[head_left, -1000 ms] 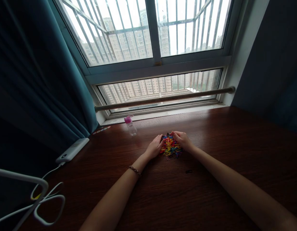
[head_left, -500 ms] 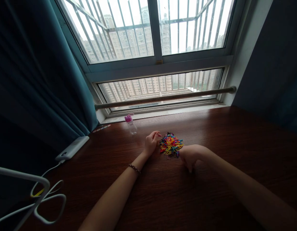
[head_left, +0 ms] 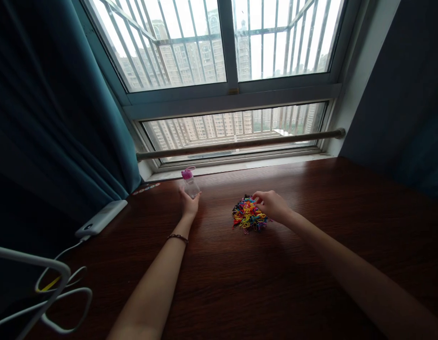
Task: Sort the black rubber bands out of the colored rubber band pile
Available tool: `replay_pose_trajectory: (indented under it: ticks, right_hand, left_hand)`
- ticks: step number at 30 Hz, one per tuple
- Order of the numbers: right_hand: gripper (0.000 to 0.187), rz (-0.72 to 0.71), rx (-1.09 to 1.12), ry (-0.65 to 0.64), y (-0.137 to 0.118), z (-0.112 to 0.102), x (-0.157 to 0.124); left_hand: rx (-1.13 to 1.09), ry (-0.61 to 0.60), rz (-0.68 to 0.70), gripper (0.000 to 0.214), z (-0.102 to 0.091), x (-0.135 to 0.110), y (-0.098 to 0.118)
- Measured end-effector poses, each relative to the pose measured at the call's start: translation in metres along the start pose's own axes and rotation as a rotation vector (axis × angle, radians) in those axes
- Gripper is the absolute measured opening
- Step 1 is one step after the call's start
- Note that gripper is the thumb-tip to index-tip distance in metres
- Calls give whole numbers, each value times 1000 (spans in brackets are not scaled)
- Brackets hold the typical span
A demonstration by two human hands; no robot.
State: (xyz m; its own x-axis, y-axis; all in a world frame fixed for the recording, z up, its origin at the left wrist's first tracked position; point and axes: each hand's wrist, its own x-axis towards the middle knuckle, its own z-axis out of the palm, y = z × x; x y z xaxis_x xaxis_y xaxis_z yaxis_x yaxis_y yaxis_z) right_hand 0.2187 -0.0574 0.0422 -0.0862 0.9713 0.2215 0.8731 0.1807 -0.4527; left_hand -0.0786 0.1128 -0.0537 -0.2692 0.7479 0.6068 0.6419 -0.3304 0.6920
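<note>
My left hand (head_left: 189, 204) is around the lower part of a small clear bottle (head_left: 191, 185) with a pink cap and loop, thumb on the right side and fingers on the left. The bottle's base is partly hidden by the hand. Farther right, a heap of small colourful rubber bands (head_left: 249, 217) lies on the brown wooden tabletop (head_left: 219, 283). My right hand (head_left: 271, 206) is at the heap's upper right edge, its fingers bent, with a gap between thumb and forefinger. Nothing can be made out between them.
At the left lies a white power bank (head_left: 101, 218) with a white cable (head_left: 68, 252). A white bent tube (head_left: 38, 257) crosses the lower left corner. Blue curtain (head_left: 108, 141) hangs at the left; a barred window and a rail (head_left: 240, 145) run along the back.
My left hand has gone from beside the heap, leftward to the bottle, and closed around it. My right hand has risen from the heap's lower right to its upper right edge, fingers parting.
</note>
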Motion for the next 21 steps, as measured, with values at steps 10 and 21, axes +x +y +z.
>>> replay_pose_trajectory:
  ticks: [10,21]
  right_hand:
    - [21,-38,104,162,1,-12,2]
    - [58,67,267,284,-4,-15,-2]
  left_hand:
    - [44,-50,139,47,-7,-11,30]
    - [183,-267,682,43,-6,-96,141]
